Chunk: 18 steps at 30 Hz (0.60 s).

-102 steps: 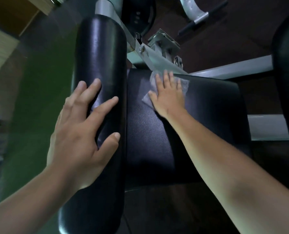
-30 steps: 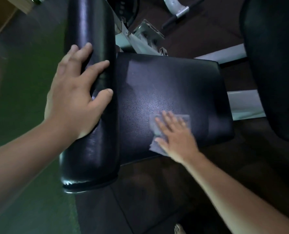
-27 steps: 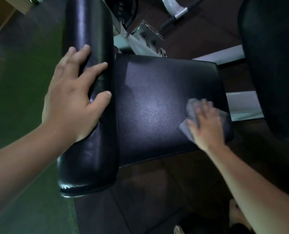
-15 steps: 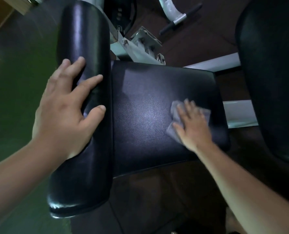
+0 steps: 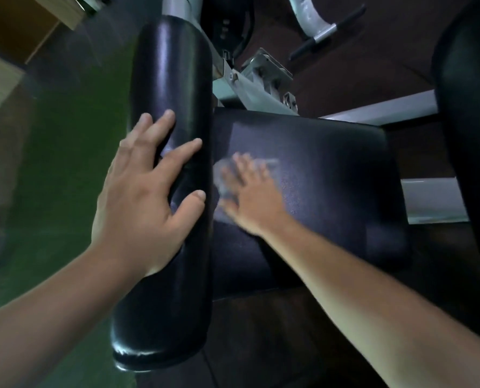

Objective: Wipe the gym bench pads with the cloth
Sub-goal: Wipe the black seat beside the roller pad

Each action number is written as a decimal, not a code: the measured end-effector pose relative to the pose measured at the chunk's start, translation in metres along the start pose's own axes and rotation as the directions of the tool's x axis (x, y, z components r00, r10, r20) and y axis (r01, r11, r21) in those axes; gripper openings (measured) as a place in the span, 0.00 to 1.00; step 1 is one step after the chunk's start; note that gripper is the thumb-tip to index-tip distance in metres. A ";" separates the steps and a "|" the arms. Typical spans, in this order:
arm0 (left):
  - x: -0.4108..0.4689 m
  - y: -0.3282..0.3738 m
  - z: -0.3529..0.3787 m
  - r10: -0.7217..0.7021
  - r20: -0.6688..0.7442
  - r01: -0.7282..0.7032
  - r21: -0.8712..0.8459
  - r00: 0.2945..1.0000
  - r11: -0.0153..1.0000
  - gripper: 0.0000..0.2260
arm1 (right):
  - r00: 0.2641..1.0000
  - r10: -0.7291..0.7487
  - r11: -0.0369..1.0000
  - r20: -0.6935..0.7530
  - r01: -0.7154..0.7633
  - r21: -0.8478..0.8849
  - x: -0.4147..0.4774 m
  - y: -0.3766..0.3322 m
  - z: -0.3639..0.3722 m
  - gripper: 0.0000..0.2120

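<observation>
Now both hands lie spread flat: left hand point(image 5: 146, 197) on roller pad point(image 5: 171, 88), right hand point(image 5: 250, 197) pressing cloth point(image 5: 224, 175) onto seat pad point(image 5: 331, 175).

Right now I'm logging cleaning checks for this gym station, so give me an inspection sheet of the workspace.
Surface: flat black seat pad, textured, glare in the middle.
Job's things: pale cloth flat on the seat pad's left part, blurred.
Clutter: nothing seen.
Hands: left hand spread open on the long round pad; right hand flat on the cloth, motion-blurred.
Cables: nothing seen.
Surroundings: grey metal frame behind the pads, another dark pad at right, green floor at left.
</observation>
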<state>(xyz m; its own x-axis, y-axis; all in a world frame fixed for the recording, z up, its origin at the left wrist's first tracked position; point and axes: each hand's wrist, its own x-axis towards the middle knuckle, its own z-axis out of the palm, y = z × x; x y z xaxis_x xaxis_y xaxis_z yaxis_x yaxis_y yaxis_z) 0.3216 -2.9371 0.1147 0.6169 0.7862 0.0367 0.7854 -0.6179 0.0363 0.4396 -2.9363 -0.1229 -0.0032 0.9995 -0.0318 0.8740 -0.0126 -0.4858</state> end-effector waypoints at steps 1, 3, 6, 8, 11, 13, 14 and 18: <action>0.000 0.000 0.000 0.001 0.006 -0.001 0.002 1.000 1.000 0.28 | 0.990 -0.139 0.990 0.037 0.140 -0.010 -0.011 -0.010 0.007 0.34; 0.000 0.000 0.000 0.001 0.008 -0.001 0.002 1.000 1.000 0.29 | 0.966 -0.257 0.966 0.024 0.257 -0.006 -0.016 0.013 0.011 0.33; 0.001 0.000 0.000 -0.011 0.005 0.011 -0.009 1.000 1.000 0.29 | 0.989 0.113 0.993 -0.094 -0.114 -0.005 0.003 0.096 -0.003 0.34; 0.001 0.002 -0.001 -0.027 -0.004 0.027 -0.015 1.000 1.000 0.29 | 0.887 0.448 0.894 -0.114 -0.445 0.050 0.023 0.142 -0.021 0.34; 0.001 0.003 0.001 -0.024 -0.004 0.024 -0.008 1.000 1.000 0.29 | 0.770 0.635 0.768 -0.065 -0.622 0.152 0.064 0.128 -0.033 0.34; 0.001 0.001 0.000 -0.020 0.005 0.020 -0.006 1.000 1.000 0.29 | 0.851 0.524 0.844 -0.042 -0.512 0.162 0.080 0.077 -0.028 0.34; 0.001 0.000 0.000 -0.018 0.007 0.018 -0.004 1.000 1.000 0.29 | 0.904 0.426 0.897 -0.045 -0.415 0.150 0.078 0.049 -0.022 0.35; 0.000 0.000 0.000 -0.012 0.010 0.012 -0.006 1.000 1.000 0.29 | 0.997 0.074 0.995 -0.019 -0.073 0.067 0.002 -0.007 0.002 0.34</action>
<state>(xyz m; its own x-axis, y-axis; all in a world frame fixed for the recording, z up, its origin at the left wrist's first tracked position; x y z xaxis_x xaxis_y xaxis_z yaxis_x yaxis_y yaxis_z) 0.3220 -2.9372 0.1151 0.6078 0.7936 0.0268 0.7925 -0.6084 0.0427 0.4329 -2.9342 -0.1210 0.0705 0.9962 -0.0515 0.8372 -0.0872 -0.5399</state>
